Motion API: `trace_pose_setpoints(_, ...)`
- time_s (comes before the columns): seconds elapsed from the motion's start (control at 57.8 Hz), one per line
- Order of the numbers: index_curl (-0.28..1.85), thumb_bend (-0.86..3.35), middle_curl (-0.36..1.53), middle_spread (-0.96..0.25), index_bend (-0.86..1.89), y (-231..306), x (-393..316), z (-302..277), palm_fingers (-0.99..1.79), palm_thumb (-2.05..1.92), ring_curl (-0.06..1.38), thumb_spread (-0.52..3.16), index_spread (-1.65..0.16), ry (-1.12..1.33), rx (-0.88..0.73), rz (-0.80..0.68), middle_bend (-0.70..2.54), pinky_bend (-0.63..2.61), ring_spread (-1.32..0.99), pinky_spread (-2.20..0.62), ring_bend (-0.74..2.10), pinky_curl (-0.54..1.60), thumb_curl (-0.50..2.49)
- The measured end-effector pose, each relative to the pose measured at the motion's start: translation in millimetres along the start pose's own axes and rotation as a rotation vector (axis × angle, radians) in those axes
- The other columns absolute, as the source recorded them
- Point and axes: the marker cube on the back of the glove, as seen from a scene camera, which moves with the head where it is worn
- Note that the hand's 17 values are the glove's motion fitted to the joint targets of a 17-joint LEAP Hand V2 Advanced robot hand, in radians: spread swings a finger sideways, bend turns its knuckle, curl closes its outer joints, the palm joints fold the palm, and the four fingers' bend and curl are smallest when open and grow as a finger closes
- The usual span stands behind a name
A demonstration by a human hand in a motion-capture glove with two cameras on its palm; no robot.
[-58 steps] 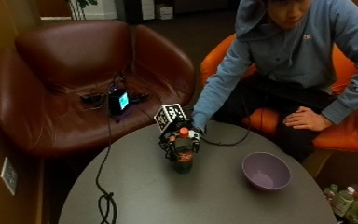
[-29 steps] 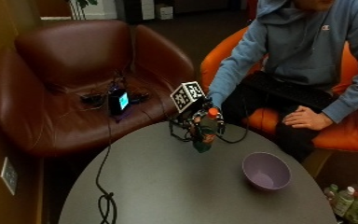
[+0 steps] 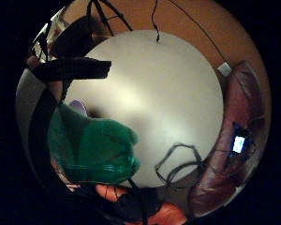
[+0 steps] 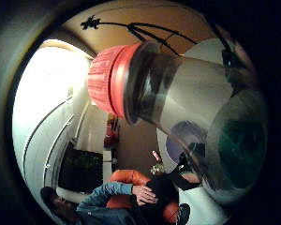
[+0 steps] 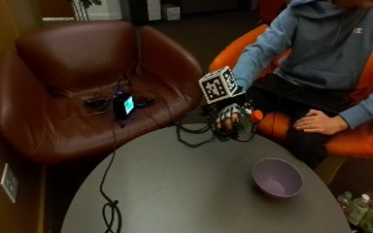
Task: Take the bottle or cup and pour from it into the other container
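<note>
Bottle (image 5: 243, 127) with red cap (image 5: 257, 116) was gripped by gloved right hand (image 5: 227, 115), fingers curled round its green body, lifted above the table's (image 5: 174, 189) far edge and tilted, cap to the right. Purple bowl (image 5: 277, 178) was seen on the table, nearer and right, well apart from the bottle

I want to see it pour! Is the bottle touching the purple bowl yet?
Apart. The outside view shows the bottle held up in the gloved right hand, with bare table between it and the purple bowl.
</note>
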Motion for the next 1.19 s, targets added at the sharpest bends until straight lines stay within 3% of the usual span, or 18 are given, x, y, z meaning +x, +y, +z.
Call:
trace_pose_setpoints(0.536, 0.27, -0.04, 0.51, -0.09, 0.11, -11.1, -66.4, 12.9, 1.13, 0.94, 0.45, 0.30, -0.18, 0.291, -0.209, -0.022, 0.30, 0.50, -0.18, -0.23, 0.49, 0.38, 0.73)
trace_pose_setpoints(0.865, 0.27, -0.04, 0.52, -0.10, 0.10, -17.5, -82.5, 28.9, 1.13, 0.93, 0.45, 0.30, -0.18, 0.732, -0.455, -0.007, 0.30, 0.50, -0.18, -0.23, 0.48, 0.38, 0.74)
trace_pose_setpoints(1.194, 0.27, -0.04, 0.52, -0.10, 0.11, -11.0, -105.6, 57.5, 1.14, 0.91, 0.45, 0.31, -0.18, 1.368, -0.593, -0.058, 0.30, 0.51, -0.19, -0.24, 0.49, 0.38, 0.73)
